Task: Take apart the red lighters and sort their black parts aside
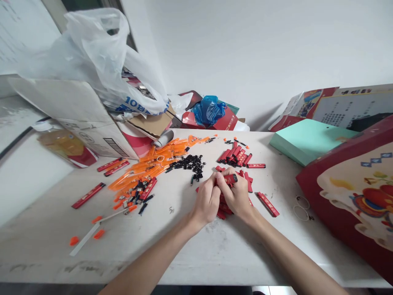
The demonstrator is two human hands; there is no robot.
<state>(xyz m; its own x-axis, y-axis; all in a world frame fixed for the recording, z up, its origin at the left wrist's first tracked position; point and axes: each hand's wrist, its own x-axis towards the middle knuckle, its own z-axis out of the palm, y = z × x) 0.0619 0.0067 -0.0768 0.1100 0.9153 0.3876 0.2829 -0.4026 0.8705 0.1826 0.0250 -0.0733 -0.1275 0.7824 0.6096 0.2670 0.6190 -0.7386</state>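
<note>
Both my hands meet over the middle of the white table [190,250]. My left hand [206,200] and my right hand [236,196] are closed together on a small red stick-shaped item with a black tip [230,178]. Under them lies a loose heap of the same red sticks [222,207]. Another bunch of red sticks [235,157] lies just beyond my hands. A pile of small black caps [188,163] sits to the left of that, beside a spread of orange plastic strips [150,166].
A cardboard box [76,119] with a clear plastic bag [101,53] stands at back left. A mint-green box [307,141] and a large red printed box [353,196] fill the right. Stray red sticks [88,195], orange caps [98,234] and rubber bands [302,207] lie around.
</note>
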